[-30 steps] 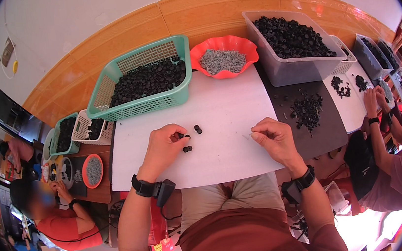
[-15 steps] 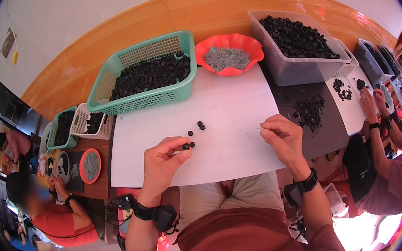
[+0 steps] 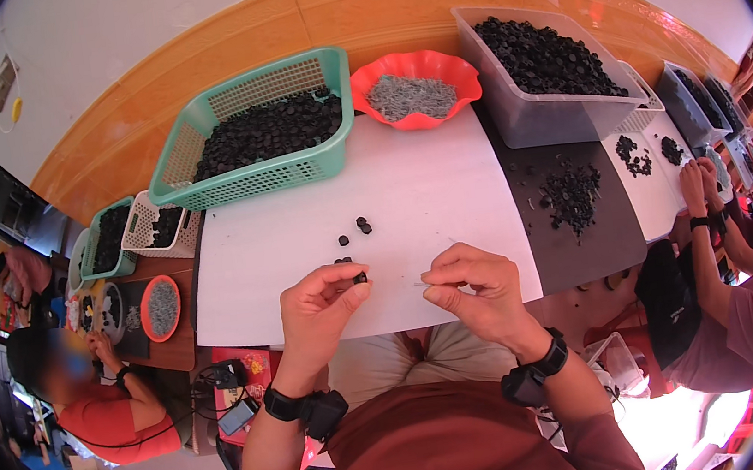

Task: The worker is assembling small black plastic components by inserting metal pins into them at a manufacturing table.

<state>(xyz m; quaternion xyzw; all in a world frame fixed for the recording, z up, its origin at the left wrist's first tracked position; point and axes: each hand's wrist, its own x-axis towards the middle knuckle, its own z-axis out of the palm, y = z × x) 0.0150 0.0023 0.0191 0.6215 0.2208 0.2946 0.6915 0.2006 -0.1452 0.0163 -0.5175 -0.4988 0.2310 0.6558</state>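
Over the near part of a white sheet (image 3: 242, 278), my left hand (image 3: 322, 311) pinches a small round black plastic part (image 3: 360, 278) between thumb and forefinger. Facing it a short gap away, my right hand (image 3: 486, 295) is closed on a thin grey metal pin (image 3: 420, 284), whose end points toward the black part. Part and pin are apart. Just beyond my left fingertips lie several more black parts (image 3: 363, 225) on the sheet. Past my right hand there is a thin pin (image 3: 453, 241). Both wrists carry black strapped devices.
Along the back stand a green basket (image 3: 263, 175) of black parts, a red scalloped bowl (image 3: 462, 86) of grey pins and a grey translucent bin (image 3: 549, 118). Black pieces (image 3: 572, 194) are heaped on the dark mat at right. People work at both sides.
My right hand has come left with the pin, close to my left hand. My left hand still holds a black part, now turned slightly. The view has shifted a little.
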